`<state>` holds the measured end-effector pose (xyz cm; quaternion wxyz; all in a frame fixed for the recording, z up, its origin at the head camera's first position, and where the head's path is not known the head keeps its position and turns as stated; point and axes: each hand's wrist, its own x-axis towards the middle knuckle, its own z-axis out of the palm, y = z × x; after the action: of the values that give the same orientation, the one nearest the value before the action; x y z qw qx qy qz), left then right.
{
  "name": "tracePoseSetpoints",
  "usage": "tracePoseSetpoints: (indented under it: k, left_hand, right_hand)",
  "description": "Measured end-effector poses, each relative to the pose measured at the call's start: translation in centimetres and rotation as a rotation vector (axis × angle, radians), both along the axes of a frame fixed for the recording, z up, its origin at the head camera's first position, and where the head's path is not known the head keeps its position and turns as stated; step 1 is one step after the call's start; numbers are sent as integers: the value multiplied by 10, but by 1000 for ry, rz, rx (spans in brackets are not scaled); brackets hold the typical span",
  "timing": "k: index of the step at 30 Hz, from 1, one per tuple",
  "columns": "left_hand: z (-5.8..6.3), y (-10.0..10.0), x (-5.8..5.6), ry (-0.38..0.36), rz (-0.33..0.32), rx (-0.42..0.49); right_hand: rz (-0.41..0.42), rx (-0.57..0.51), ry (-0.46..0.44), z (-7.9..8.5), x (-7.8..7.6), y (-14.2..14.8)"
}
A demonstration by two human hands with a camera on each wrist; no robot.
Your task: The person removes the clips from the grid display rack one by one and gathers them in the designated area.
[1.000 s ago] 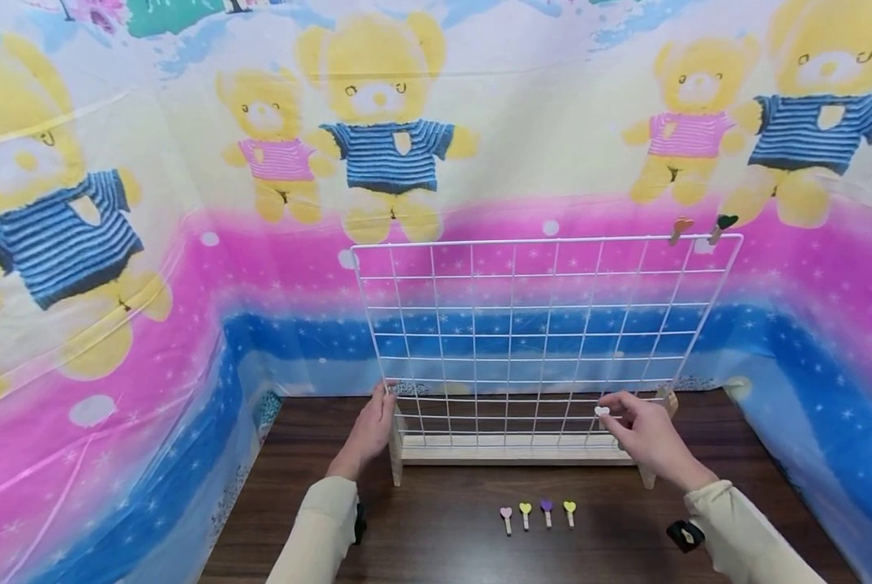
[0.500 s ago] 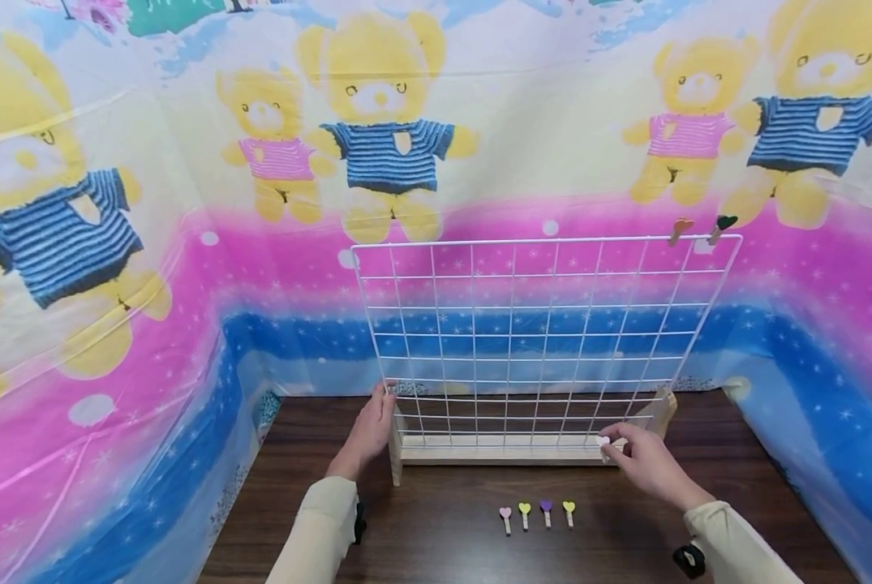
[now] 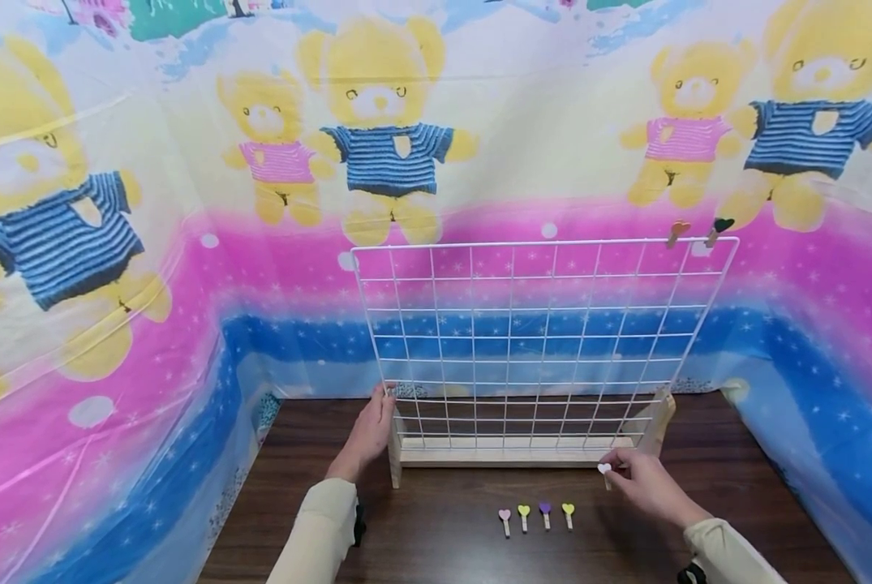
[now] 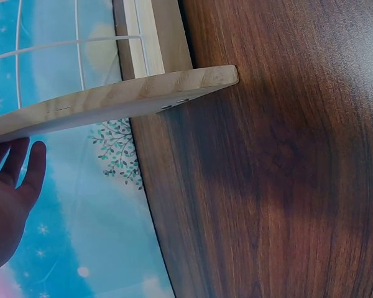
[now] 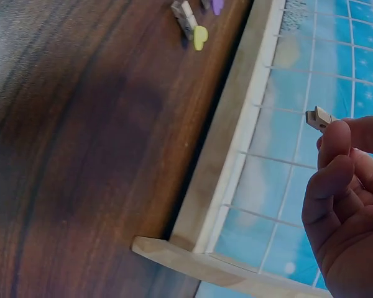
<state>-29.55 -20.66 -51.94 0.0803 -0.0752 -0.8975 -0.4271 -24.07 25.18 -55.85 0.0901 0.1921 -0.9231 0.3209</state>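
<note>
My right hand [image 3: 646, 485] pinches a small wooden clothespin with a white heart [image 3: 604, 469] between thumb and fingers. It is held above the table, in front of the right end of the rack's base. In the right wrist view, the wooden end of that clothespin [image 5: 319, 118] pokes out past the fingertips. My left hand [image 3: 366, 434] touches the left side of the white wire grid rack [image 3: 509, 243]. Its fingers reach the wooden side leg [image 4: 112, 97] in the left wrist view, fairly straight. An orange heart clothespin [image 3: 677, 233] and a dark green one [image 3: 722, 226] are clipped on the top wire, right.
Several heart clothespins lie in a row on the dark wooden table [image 3: 436, 535]: pink [image 3: 504, 516], yellow [image 3: 524, 511], purple [image 3: 546, 509] and yellow [image 3: 569, 509]. The rack's wooden base bar [image 3: 509, 458] is behind them. A bear-print cloth [image 3: 538, 162] surrounds the table.
My right hand has lowered with the white heart clothespin, from in front of the grid's lower wires to below the base bar's level in view. The left hand has stayed at the rack's side.
</note>
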Motion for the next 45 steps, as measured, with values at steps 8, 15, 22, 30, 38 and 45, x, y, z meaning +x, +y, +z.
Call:
tracePoseSetpoints:
  k: [8, 15, 22, 30, 38, 45]
  left_hand:
    - [-1, 0, 1, 24, -12, 9]
    - [0, 1, 2, 18, -14, 13]
    - [-2, 0, 1, 20, -10, 8]
    - [-4, -1, -2, 5, -5, 12]
    - [-4, -2, -2, 14, -8, -1]
    - [-3, -1, -3, 5, -4, 6]
  right_hand:
    - [-10, 27, -89, -8, 3, -2]
    - [-2, -26, -188, -11, 6, -3]
    - [-3, -40, -222, -15, 6, -3]
    - [3, -57, -231, -19, 8, -5]
    - [21, -58, -188, -20, 9, -7]
    - [44, -69, -202, -24, 9, -7]
